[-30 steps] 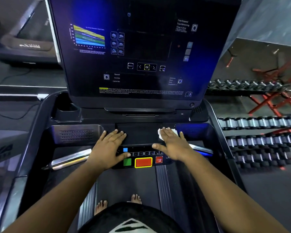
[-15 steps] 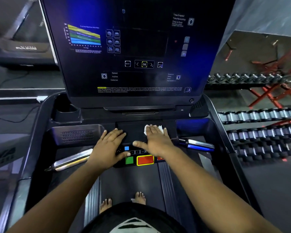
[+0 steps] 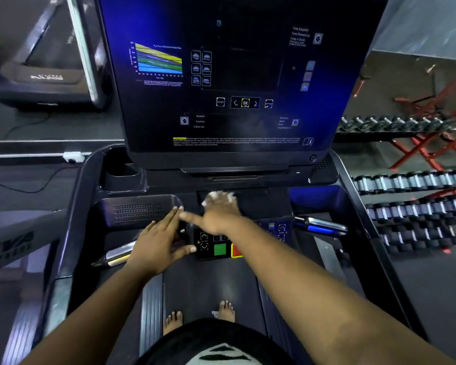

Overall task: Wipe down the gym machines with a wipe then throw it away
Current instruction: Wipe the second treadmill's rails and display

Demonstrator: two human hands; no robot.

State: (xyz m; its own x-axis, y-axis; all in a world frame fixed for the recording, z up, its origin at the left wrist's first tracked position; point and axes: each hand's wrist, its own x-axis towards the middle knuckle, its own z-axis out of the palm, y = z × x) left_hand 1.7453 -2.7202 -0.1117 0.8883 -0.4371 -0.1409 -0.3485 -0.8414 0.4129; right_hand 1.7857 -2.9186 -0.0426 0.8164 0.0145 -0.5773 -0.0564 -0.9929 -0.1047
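I stand on a black treadmill with a big dark console screen (image 3: 237,83) ahead. My right hand (image 3: 217,213) lies flat on the black tray below the screen and presses a white wipe (image 3: 219,196), which shows only at my blurred fingertips. My left hand (image 3: 159,242) rests flat with straight fingers on the left end of the button panel (image 3: 216,245), which has a green and a red button. The thumb of my right hand points left, almost touching my left fingertips.
Silver handgrip bars stick out at the left (image 3: 116,256) and right (image 3: 321,225) of the panel. A cup holder (image 3: 123,175) sits at the console's left. Racks of dumbbells (image 3: 416,206) stand to the right. Another treadmill (image 3: 42,61) is at the far left.
My right hand has slid the wipe leftward across the tray, from its right end to the middle-left. My left hand has shifted slightly left on the panel.
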